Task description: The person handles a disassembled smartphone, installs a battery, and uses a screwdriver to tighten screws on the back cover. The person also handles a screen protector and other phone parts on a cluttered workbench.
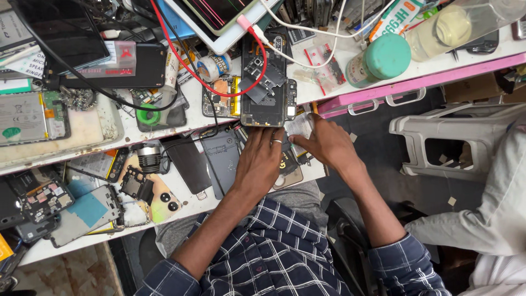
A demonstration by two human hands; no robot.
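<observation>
An opened smartphone (264,82) with its back cover off lies on the upper white bench, circuit parts showing. Just below it, on the lower shelf, my left hand (258,161) rests palm down with a ring on one finger, its fingertips near the phone's bottom edge and beside a dark grey back cover (222,159). My right hand (323,145) reaches in from the right, with its fingers on small parts and a paper slip (298,127) at the shelf's right end. What lies under the fingers is hidden.
Red and black cables (257,60) cross the bench. A teal-capped bottle (381,59) and a clear bottle (449,24) lie at the upper right. Phone boards and cases (82,205) crowd the left shelf. A pink drawer front (405,87), a grey stool (455,145) and another person's sleeve (501,208) are at the right.
</observation>
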